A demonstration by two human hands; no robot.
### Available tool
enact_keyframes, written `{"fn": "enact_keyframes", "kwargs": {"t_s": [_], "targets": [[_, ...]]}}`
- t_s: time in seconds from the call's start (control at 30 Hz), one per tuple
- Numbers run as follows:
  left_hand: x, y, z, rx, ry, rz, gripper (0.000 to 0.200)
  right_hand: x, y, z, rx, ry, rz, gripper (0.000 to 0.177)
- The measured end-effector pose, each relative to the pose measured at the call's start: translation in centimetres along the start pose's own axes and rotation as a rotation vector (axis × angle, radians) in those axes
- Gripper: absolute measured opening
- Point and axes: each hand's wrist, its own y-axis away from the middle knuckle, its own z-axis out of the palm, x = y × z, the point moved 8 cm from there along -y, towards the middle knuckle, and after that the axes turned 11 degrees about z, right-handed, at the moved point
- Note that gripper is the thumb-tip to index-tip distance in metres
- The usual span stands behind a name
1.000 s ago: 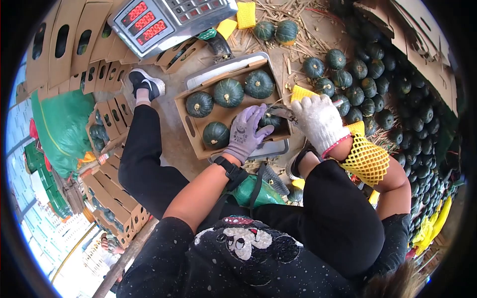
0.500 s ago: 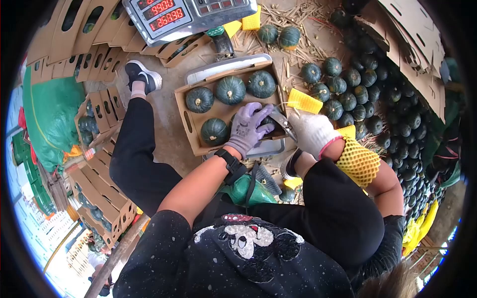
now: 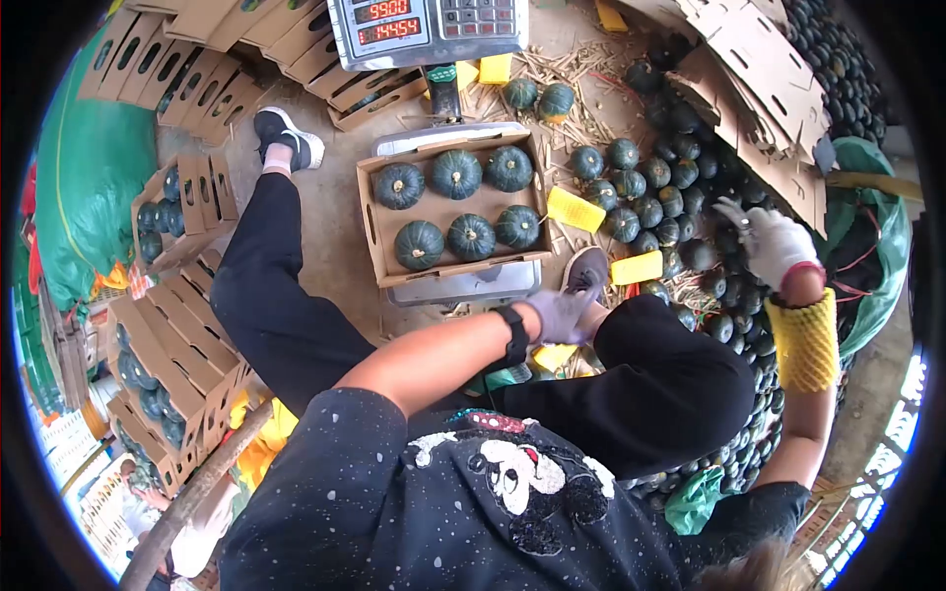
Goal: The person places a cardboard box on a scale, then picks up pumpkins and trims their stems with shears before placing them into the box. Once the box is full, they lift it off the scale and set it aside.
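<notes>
A shallow cardboard box (image 3: pixel 370 231) of several dark green pumpkins (image 3: pixel 456 174) rests on the platform scale (image 3: pixel 463 286). My left hand (image 3: pixel 564 313), in a purple-grey glove, is just off the box's near right corner, beside my shoe, with fingers apart and nothing visible in it. Out to the right, my white-gloved right hand (image 3: pixel 780 248) is closed around metal pruning shears (image 3: pixel 735 211), whose tips point up and left. It hangs above the edge of a large pile of pumpkins (image 3: pixel 700 254); the shears' handles are mostly hidden by the glove.
The scale's display (image 3: pixel 429 30) with red digits stands beyond the box. Flattened cardboard boxes (image 3: pixel 754 89) lean at the upper right. Yellow foam sleeves (image 3: pixel 575 209) lie among the pumpkins. Filled cardboard boxes (image 3: pixel 182 364) and a green sack (image 3: pixel 103 187) are at the left.
Both hands have left the box: the left drew back toward my shoe, the right swung far right with the shears. The pumpkin formerly under my hands shows fully, and the display digits differ.
</notes>
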Motion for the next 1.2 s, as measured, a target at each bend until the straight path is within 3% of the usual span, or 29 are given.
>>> {"fn": "enact_keyframes", "kwargs": {"t_s": [0.07,0.13,0.17,0.2,0.27,0.3,0.37,0.4,0.47,0.57,0.6,0.67,0.87,0.93,1.0,1.07,1.13,1.17,1.2], "targets": [[0.4,1.5,2.6,-0.306,-0.031,-0.026,0.056,1.1,1.2,-4.0,-0.028,-0.039,-0.009,0.03],[-0.7,2.9,0.1,-0.181,-0.039,-0.15,0.055,0.0,1.5,-7.1,0.234,-0.053,-0.177,0.032],[-1.9,3.7,-1.6,-0.123,-0.011,-0.274,0.055,-2.0,1.4,-8.2,0.269,-0.102,-0.242,0.031],[-3.7,4.0,-2.7,0.07,0.014,-0.329,0.052,-4.4,1.0,-9.5,0.306,-0.148,-0.311,0.031],[-4.9,5.7,-8.8,0.671,-0.017,-0.225,0.024,-10.3,-0.7,-9.2,0.269,-0.25,-0.388,0.038],[-5.2,6.8,-11.7,0.871,-0.189,-0.218,0.02,-13.8,-1.1,-8.8,0.176,-0.25,-0.429,0.038],[-7.4,7.6,-15.2,0.95,-0.382,-0.267,0.029,-19.8,-2.0,-6.3,0.041,-0.267,-0.454,0.034],[-9.4,7.3,-15.6,0.937,-0.452,-0.267,0.036,-22.1,-3.0,-4.1,0.006,-0.278,-0.439,0.031],[-11.2,6.8,-17.1,0.931,-0.586,-0.304,0.043,-25.4,-3.8,-0.2,0.263,-0.34,-0.457,0.036],[-13.7,5.5,-17.4,0.779,-0.572,-0.351,0.05,-28.2,-4.3,2.5,0.471,-0.273,-0.499,0.045],[-14.6,4.9,-16.9,0.689,-0.579,-0.371,0.052,-28.7,-4.4,3.0,0.467,-0.273,-0.496,0.045],[-15.9,4.7,-16.8,0.694,-0.565,-0.374,0.052,-29.3,-4.7,3.9,0.484,-0.283,-0.501,0.047],[-15.5,5.0,-16.7,0.753,-0.557,-0.269,0.047,-29.6,-4.2,3.3,0.399,-0.321,-0.509,0.044],[-15.4,4.9,-17.0,0.767,-0.57,-0.267,0.041,-29.5,-4.8,3.2,0.186,-0.562,-0.545,0.043],[-15.3,4.9,-17.5,0.761,-0.545,-0.286,0.037,-28.7,-4.6,2.4,0.093,-0.592,-0.533,0.046],[-14.2,5.9,-19.2,0.705,-0.483,-0.276,0.031,-29.2,-4.1,2.2,-0.197,-0.599,-0.676,0.05],[-12.0,7.8,-20.1,0.681,-0.49,-0.258,0.017,-27.8,-3.9,0.3,-0.06,-0.614,-0.73,0.05],[-9.8,10.6,-20.9,0.982,-0.418,-0.221,0.009,-26.7,-4.7,-0.3,-0.067,-0.501,-0.66,0.047],[-7.7,11.7,-19.1,0.955,-0.761,-0.076,0.007,-25.9,-5.5,-0.9,-0.07,-0.393,-0.588,0.044]]}}
